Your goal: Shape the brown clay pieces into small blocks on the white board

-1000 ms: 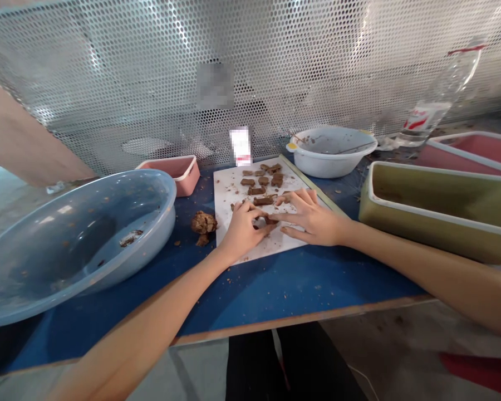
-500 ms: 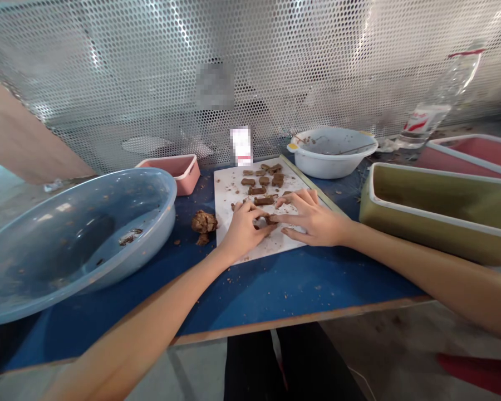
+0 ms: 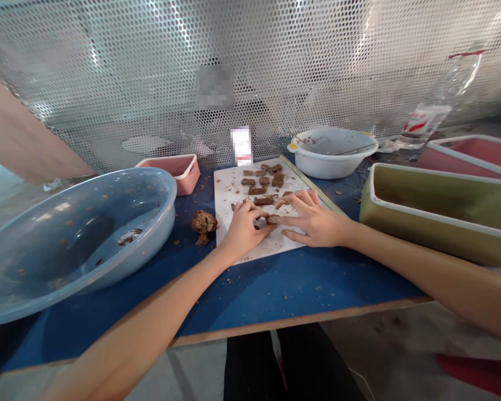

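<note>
Both hands rest on a white board (image 3: 229, 192) lying on the blue table (image 3: 275, 284). My left hand (image 3: 242, 228) is curled, its fingertips pinching a small brown clay piece (image 3: 270, 219). My right hand (image 3: 311, 218) lies with fingers stretched out, its index fingertip pressing the same piece. Several shaped brown clay pieces (image 3: 264, 181) lie further back on the board. A lump of brown clay (image 3: 204, 222) sits on the table just left of the board.
A large blue basin (image 3: 79, 234) stands at the left, a pink tray (image 3: 179, 170) behind it. A white bowl (image 3: 332, 150) is behind the board. An olive trough (image 3: 438, 209), a pink trough (image 3: 476, 150) and a plastic bottle (image 3: 436, 106) are at the right. Perforated metal screen behind.
</note>
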`<action>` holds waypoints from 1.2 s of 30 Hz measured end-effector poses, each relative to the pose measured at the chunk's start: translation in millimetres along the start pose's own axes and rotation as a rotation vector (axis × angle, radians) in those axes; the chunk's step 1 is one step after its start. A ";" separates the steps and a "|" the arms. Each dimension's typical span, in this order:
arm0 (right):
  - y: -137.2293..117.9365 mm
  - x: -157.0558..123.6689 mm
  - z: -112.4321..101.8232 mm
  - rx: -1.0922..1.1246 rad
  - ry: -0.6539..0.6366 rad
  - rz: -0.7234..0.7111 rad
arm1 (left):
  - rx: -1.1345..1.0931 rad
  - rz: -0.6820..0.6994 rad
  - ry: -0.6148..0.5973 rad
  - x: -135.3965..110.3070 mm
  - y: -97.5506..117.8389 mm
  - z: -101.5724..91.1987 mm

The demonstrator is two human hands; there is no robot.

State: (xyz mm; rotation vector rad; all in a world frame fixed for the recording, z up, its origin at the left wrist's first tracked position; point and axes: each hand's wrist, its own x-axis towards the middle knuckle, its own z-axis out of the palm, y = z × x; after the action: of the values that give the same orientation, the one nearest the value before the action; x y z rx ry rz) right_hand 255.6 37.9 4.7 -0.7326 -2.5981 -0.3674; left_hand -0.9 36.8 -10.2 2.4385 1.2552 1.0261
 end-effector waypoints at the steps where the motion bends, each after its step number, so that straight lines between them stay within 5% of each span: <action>1: 0.1 -0.1 0.1 -0.004 0.005 -0.001 | -0.001 0.001 0.001 -0.1 -0.3 0.1; 26: -1.0 -0.5 0.4 -0.054 -0.004 -0.021 | 0.009 0.003 0.000 -0.5 -0.3 -0.4; 36: -1.6 0.5 -4.5 -0.057 0.088 0.035 | 0.055 0.016 -0.006 -1.0 -0.5 -0.5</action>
State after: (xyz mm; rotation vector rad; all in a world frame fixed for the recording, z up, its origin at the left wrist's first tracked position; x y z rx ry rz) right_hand 255.8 35.2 8.6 -0.7621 -2.4985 -0.4539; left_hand -1.9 36.2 -10.6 2.4945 1.2800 1.0005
